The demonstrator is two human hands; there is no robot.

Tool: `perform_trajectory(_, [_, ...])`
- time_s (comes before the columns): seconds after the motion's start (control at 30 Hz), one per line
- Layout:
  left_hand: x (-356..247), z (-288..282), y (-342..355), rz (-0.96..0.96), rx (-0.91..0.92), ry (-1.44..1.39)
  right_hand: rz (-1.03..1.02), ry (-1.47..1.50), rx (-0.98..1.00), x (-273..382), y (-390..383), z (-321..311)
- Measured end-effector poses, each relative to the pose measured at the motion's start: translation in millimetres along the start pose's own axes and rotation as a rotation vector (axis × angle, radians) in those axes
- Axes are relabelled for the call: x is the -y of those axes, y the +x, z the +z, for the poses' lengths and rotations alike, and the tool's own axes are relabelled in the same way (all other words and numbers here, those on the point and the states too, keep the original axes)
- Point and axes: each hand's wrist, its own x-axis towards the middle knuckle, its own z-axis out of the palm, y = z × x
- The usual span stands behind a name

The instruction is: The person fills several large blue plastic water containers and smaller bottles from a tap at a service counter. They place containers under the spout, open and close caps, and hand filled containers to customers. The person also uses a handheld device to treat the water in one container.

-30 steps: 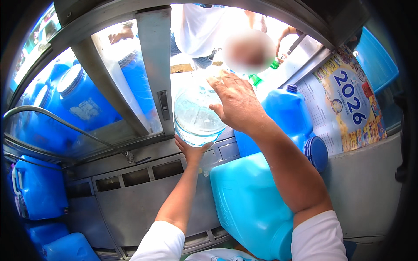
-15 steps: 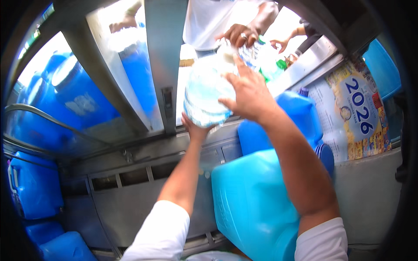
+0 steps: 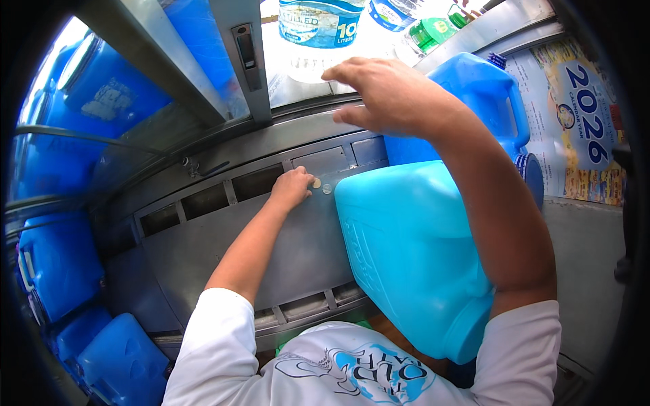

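Observation:
My left hand is down on the grey metal counter, fingers curled, with its fingertips at a gold-coloured coin. Just beside that lies a silver coin. Raised near the window opening, my right hand holds nothing; thumb and fingers are apart. Its fingertips overlap the lower edge of a large clear water bottle with a blue label, standing on the sill. Whether they touch it I cannot tell. A turquoise jug lies on its side below my right forearm.
A blue jug stands on the right, in front of a printed calendar sheet. Behind the sill are a green-labelled bottle and another blue-labelled bottle. Several blue containers line the left, near a metal tap.
Both hands have let go of the large water bottle, which now stands on the sill. My left hand has dropped to the coins. The view has tilted down; the other person's hands are mostly out of sight.

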Motion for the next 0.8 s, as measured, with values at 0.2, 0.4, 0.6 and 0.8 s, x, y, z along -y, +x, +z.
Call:
perform_trajectory(0.2, [-14,8,4,-0.037,-0.156,-0.063,0.092,0.03,0.027,-6,-5,-2])
perform_trajectory(0.4, [-12,6,28,-0.094,0.039,0.059,0.07,0.023,0.007,-11,0,1])
perform_trajectory(0.6, [-31,10,27,-0.042,0.068,-0.159,0.041,0.032,-0.016,-15,-2,-2])
perform_trajectory(0.8, [-42,25,32,-0.085,-0.03,0.047,0.06,0.037,0.031,-18,3,-5])
